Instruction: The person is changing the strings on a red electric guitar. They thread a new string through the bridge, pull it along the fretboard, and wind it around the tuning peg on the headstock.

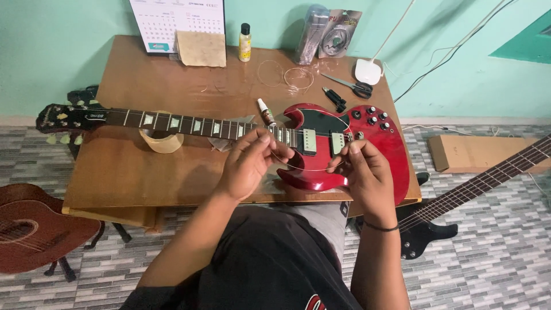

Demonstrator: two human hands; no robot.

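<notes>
The electric guitar [350, 146] has a glossy cherry-red body with a black pickguard, black knobs and a dark neck with pale inlays. The table [143, 172] is warm brown wood. The wall [57, 51] is mint green, the floor [493, 258] a grey and white brick-like tile pattern. The scissors [350, 85] have black handles, the small bottle [245, 43] is yellow with a black cap, the cardboard box [476, 152] plain tan
</notes>
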